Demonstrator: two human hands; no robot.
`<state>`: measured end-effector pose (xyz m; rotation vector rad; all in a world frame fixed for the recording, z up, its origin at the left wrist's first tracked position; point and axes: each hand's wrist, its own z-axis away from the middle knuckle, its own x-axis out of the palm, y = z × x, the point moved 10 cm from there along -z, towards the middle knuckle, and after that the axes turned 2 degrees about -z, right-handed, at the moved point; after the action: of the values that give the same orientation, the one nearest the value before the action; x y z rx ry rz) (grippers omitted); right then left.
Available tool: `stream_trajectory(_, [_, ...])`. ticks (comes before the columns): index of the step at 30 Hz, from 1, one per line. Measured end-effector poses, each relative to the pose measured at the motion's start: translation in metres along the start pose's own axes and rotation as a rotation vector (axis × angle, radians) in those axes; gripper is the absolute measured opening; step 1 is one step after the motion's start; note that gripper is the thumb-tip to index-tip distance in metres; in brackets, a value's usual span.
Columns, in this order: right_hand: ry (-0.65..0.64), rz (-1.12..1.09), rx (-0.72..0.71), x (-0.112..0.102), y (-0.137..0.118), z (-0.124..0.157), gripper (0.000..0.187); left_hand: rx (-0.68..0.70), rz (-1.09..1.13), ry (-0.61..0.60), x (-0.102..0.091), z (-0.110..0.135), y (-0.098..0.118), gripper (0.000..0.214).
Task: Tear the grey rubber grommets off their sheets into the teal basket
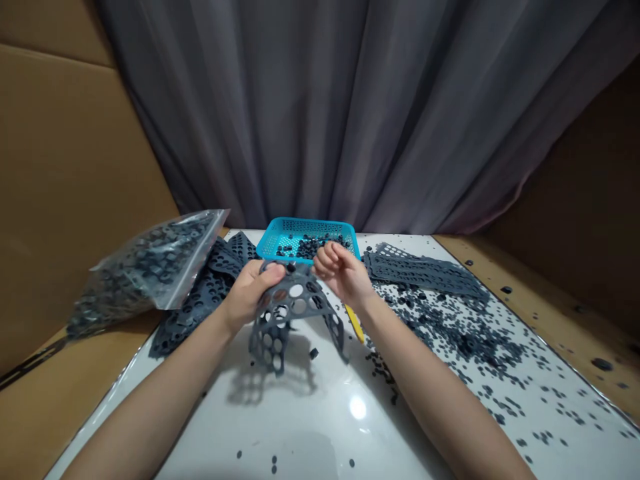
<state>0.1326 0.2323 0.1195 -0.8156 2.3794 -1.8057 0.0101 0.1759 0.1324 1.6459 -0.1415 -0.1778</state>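
Left fingers [273, 274] pinched the perforated sheet [309, 314] at its far left; right fingers [327, 260] curled by its far right, contents unclear.

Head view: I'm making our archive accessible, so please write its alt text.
A person's left hand grips a bent gray sheet full of round holes, right hand curled close by. Behind sits a blue plastic basket of small dark pieces, with a filled zip bag left, perforated sheets and scattered bits right.
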Motion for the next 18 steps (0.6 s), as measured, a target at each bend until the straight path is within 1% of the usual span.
stream_trajectory(1, [0.03, 0.216, -0.003, -0.015, 0.003, -0.008, 0.032, 0.014, -0.046, -0.054, 0.002, -0.002, 0.0, 0.046])
stream_trajectory(2, [0.082, 0.479, 0.007, -0.033, 0.006, -0.017, 0.032, 0.014, -0.113, -0.129, 0.007, -0.004, -0.001, 0.044])
stream_trajectory(3, [0.106, 0.594, 0.025, -0.049, 0.011, -0.026, 0.031, 0.014, -0.193, -0.201, 0.012, -0.005, -0.003, 0.042])
stream_trajectory(5, [0.144, 0.736, 0.058, -0.077, 0.02, -0.043, 0.023, 0.045, -0.383, -0.289, 0.017, -0.008, -0.003, 0.04])
stream_trajectory(6, [0.16, 0.781, 0.078, -0.088, 0.024, -0.051, 0.019, 0.083, -0.489, -0.302, 0.018, -0.009, -0.001, 0.04])
stream_trajectory(8, [0.185, 0.874, 0.116, -0.103, 0.029, -0.063, 0.015, 0.184, -0.688, -0.278, 0.019, -0.009, 0.007, 0.041])
stream_trajectory(9, [0.192, 0.911, 0.131, -0.106, 0.03, -0.067, 0.017, 0.233, -0.776, -0.256, 0.019, -0.009, 0.011, 0.041])
stream_trajectory(10, [0.195, 0.938, 0.137, -0.106, 0.029, -0.069, 0.021, 0.275, -0.854, -0.236, 0.021, -0.008, 0.014, 0.041])
stream_trajectory(12, [0.19, 0.963, 0.132, -0.099, 0.023, -0.067, 0.026, 0.352, -0.973, -0.186, 0.022, -0.006, 0.019, 0.039])
stream_trajectory(14, [0.164, 0.96, 0.122, -0.084, 0.015, -0.057, 0.027, 0.436, -1.059, -0.127, 0.023, -0.003, 0.026, 0.037])
stream_trajectory(15, [0.127, 0.935, 0.147, -0.074, 0.014, -0.05, 0.031, 0.488, -1.091, -0.108, 0.025, 0.0, 0.03, 0.036])
stream_trajectory(17, [-0.016, 0.753, 0.276, -0.048, 0.024, -0.028, 0.051, 0.599, -1.131, -0.113, 0.032, 0.007, 0.036, 0.032])
stream_trajectory(18, [-0.11, 0.575, 0.362, -0.031, 0.031, -0.014, 0.058, 0.651, -1.14, -0.142, 0.037, 0.011, 0.037, 0.031])
